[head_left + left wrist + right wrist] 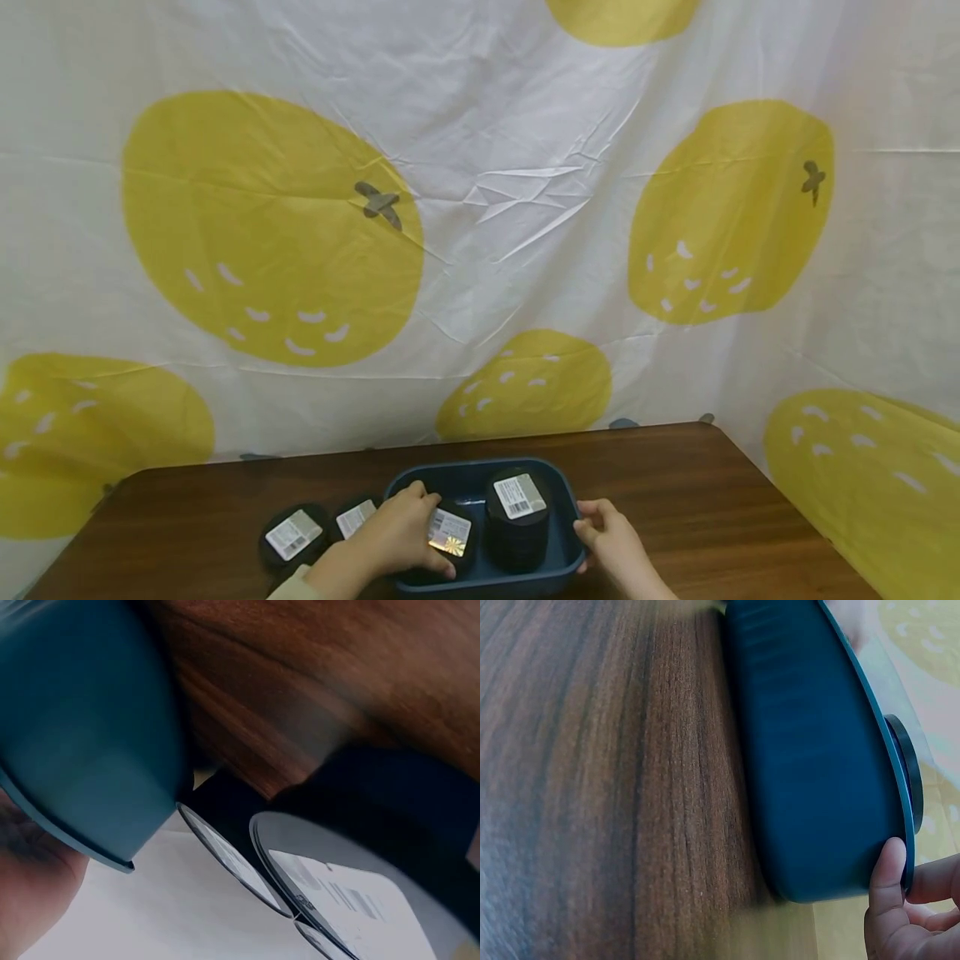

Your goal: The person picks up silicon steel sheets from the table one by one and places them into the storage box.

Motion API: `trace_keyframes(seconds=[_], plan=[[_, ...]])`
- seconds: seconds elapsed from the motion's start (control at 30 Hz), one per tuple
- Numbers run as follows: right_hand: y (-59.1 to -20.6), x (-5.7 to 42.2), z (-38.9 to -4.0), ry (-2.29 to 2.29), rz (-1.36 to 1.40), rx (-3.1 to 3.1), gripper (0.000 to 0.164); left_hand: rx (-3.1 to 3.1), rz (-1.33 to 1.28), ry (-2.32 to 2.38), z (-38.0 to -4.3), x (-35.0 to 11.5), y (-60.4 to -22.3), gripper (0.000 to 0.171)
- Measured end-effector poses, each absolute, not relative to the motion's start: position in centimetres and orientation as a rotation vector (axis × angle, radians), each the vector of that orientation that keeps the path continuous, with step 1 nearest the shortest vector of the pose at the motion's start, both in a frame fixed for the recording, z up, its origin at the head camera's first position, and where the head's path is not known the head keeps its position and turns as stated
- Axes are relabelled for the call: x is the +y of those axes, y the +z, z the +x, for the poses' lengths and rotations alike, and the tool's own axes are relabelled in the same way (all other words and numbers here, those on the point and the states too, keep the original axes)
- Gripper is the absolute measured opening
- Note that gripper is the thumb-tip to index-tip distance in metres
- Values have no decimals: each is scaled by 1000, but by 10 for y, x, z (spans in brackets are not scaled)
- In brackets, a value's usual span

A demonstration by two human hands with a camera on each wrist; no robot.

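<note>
A dark blue plastic bin (566,533) stands on the table, and its wall (90,727) fills the upper left of the left wrist view. My left hand (390,533) reaches over the bin's left side and grips a black round container (467,546) with a white label and gold sticker, inside the bin. To its right stands a taller black stack (517,533) with a labelled top. With thumb and fingers, my right hand (617,546) pinches the right rim of the bin (825,787). Part of the gripped container is hidden under the left hand.
Left of the bin, more black round containers with white labels stand on the wooden table (675,475), one at the far left (288,512) and another (347,504) partly behind my left hand. A white cloth (525,275) with yellow fruit prints hangs behind the table.
</note>
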State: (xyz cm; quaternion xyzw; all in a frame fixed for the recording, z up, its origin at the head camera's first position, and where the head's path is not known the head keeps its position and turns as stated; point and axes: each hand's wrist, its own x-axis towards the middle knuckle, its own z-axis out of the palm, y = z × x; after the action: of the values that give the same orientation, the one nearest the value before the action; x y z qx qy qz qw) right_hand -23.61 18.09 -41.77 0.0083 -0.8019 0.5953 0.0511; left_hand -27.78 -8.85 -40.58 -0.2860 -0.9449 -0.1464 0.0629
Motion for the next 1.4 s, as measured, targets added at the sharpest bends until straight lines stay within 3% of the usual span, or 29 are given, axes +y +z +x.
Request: trace_keyframes(seconds=[0.4,0.8,1.4], plan=[[-419,182,-237,1783,27,-2463,31,-2893,-864,-342,-281,-83,-410,76],[-426,187,-238,1800,146,-2403,32,-2867,-810,-275,-276,-81,-414,58],[-417,181,-235,1734,25,-2487,30,-2857,-785,-180,-270,-78,-413,64]])
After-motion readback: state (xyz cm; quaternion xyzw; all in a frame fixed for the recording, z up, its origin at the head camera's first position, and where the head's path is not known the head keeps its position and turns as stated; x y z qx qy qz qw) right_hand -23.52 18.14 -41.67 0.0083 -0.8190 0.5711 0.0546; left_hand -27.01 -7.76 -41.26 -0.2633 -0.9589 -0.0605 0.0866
